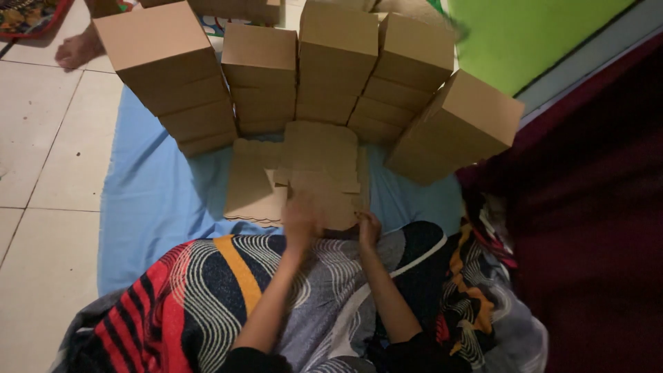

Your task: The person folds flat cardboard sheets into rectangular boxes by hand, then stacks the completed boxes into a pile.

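Blue sheet (148,193) covers the tiled floor. Both hands, left (301,224) and right (369,226), press on the near edge of a flat cardboard blank (304,173), apparently folding it; grip unclear through blur. Beyond them stand stacked finished boxes (331,62). Flaps need creasing upward.

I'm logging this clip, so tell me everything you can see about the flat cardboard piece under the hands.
The flat cardboard piece is a brown, unfolded box blank with flaps and cut notches. It lies flat on the blue sheet, in front of the stacked boxes. The left hand and right hand both rest on its near edge.
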